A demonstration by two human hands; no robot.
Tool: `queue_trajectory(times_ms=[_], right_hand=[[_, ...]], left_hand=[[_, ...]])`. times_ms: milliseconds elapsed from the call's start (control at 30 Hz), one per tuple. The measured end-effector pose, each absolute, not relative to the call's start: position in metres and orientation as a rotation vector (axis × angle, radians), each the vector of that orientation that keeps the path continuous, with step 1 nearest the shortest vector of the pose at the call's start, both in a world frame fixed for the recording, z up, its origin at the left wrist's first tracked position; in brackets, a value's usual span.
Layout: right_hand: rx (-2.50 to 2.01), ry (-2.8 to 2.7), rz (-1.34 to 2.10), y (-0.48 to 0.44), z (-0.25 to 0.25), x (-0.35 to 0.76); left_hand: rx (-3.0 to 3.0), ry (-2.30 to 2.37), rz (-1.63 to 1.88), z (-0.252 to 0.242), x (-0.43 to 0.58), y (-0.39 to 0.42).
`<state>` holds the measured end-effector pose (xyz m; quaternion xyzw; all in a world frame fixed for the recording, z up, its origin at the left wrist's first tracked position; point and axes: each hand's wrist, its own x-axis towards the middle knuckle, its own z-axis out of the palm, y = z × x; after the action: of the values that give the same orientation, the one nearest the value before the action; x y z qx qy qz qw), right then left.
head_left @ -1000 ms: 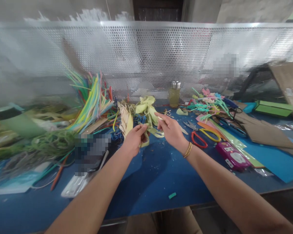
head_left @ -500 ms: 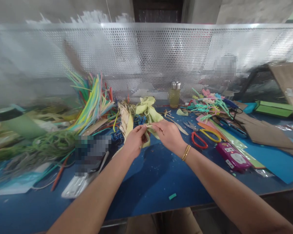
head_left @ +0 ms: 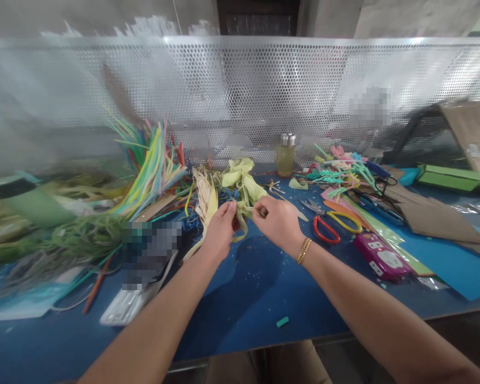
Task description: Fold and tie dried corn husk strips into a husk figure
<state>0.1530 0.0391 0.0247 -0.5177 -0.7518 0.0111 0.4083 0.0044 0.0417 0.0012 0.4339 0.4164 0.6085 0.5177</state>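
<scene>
My left hand (head_left: 221, 226) pinches one part of a pale green, husk-like strip (head_left: 245, 209), and my right hand (head_left: 278, 220) pinches it a little to the right. Between them the strip looks twisted or knotted, and a loop of it hangs below my left fingers. Just beyond lies a heap of crumpled pale green husk leaves (head_left: 242, 178). Drier, beige husks (head_left: 203, 193) are to the left of it. The fingertips of both hands partly cover the strip. Red-and-yellow-handled scissors (head_left: 327, 226) rest to the right of my right hand.
On the blue table (head_left: 260, 298) a phone (head_left: 154, 250) and coloured strips (head_left: 154, 165) are at left. A jar (head_left: 286, 157) stands at the back, before a perforated metal screen (head_left: 260, 96). At right are a purple device (head_left: 382, 256), cardboard (head_left: 440, 216) and pastel craft stems (head_left: 346, 170).
My hands have drawn slightly apart, so more of the strip shows between them. The fingers of my right hand are more curled. The things around have stayed in place.
</scene>
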Motion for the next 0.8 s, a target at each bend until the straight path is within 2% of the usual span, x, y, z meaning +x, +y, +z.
queue_trajectory(times_ms=[533, 800], right_hand=[[-1.29, -1.697, 0.479, 0.0445, 0.0189, 0.1529], [-1.302, -1.72, 0.525, 0.0462, 0.0192, 0.1541]], left_hand=[[1.325, 1.092, 1.422, 0.0017, 0.0056, 0.0396], [1.391, 1.132, 1.412, 0.0023, 0.005, 0.0393]])
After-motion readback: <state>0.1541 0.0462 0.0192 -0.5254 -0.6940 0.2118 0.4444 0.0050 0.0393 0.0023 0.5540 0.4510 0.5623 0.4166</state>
